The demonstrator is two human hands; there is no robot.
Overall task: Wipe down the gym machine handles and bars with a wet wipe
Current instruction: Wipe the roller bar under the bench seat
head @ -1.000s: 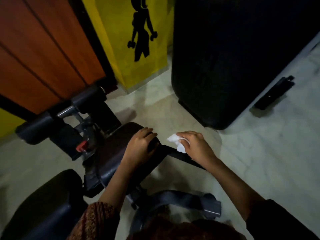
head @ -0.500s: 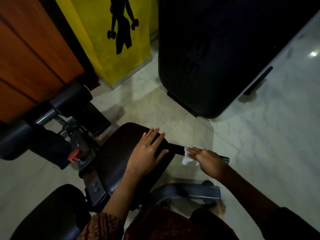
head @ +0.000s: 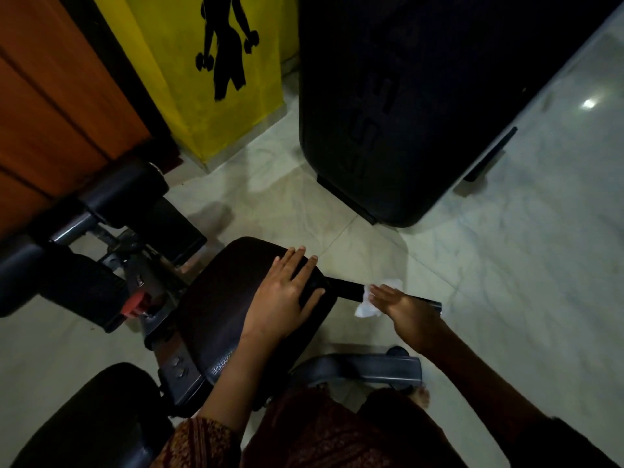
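Wipe (head: 366, 309), white and crumpled, drapes over black bar (head: 344, 288).

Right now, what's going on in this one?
A person is cleaning a gym machine. The right hand presses a white wet wipe onto the black handle bar that sticks out beside the seat pad. The wipe is draped over the bar partway along it. The left hand rests flat on the seat pad, fingers spread, holding nothing.
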